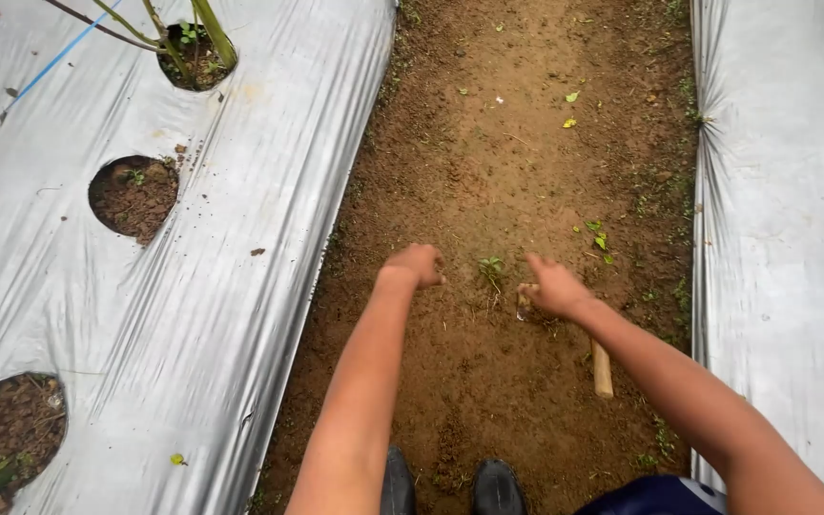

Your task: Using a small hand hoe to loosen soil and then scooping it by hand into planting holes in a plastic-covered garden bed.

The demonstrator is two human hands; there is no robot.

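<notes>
A small green weed [491,269] grows in the bare brown soil path [488,153] between two plastic-covered beds. My left hand [415,263] reaches down just left of the weed with its fingers curled in, nothing visible in it. My right hand [553,286] is just right of the weed, closed around a wooden-handled tool [602,370]. The handle's end sticks out behind my forearm, and the tool's head is hidden against the soil under my hand.
Silver plastic mulch [240,238] covers the left bed, with round planting holes [133,195] showing soil and plant stems [197,38] at the top. Another mulch sheet [784,238] lines the right. My dark boots [450,486] stand on the path.
</notes>
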